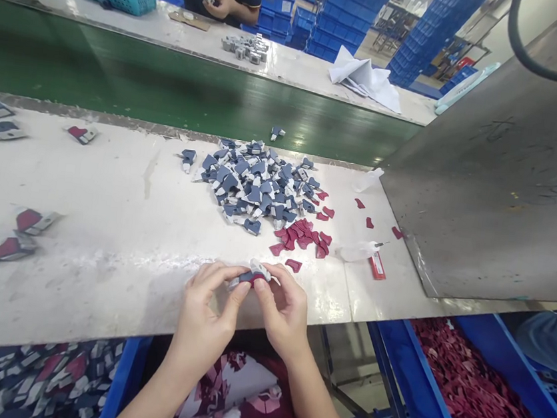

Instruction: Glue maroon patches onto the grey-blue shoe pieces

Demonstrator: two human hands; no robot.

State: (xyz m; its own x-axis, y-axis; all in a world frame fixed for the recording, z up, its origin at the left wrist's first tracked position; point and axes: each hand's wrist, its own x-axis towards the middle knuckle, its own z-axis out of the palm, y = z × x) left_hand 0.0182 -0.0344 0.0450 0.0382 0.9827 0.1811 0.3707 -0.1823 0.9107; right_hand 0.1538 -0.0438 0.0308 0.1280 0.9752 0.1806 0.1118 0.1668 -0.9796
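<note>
Close to the table's front edge, my left hand (211, 302) and my right hand (283, 307) both pinch one small grey-and-blue plastic part (254, 273). A dark red piece (256, 279) shows on its near side, with both thumbs against it. My fingers hide much of the part. Just beyond lies a scatter of loose dark red plastic pieces (300, 235). Behind them is a heap of blue-and-grey plastic parts (256, 183). To the right of the red pieces rests a clear bottle with a thin tip (357, 251), beside a small red packet (377, 266).
Parts with red pieces (10, 247) lie at the left. A blue bin of red pieces (440, 382) stands below right, a bin of mixed parts (110, 384) below left. A metal panel (504, 174) bounds the right. Across the green belt (172, 83), a co-worker's hands (220, 5) handle parts.
</note>
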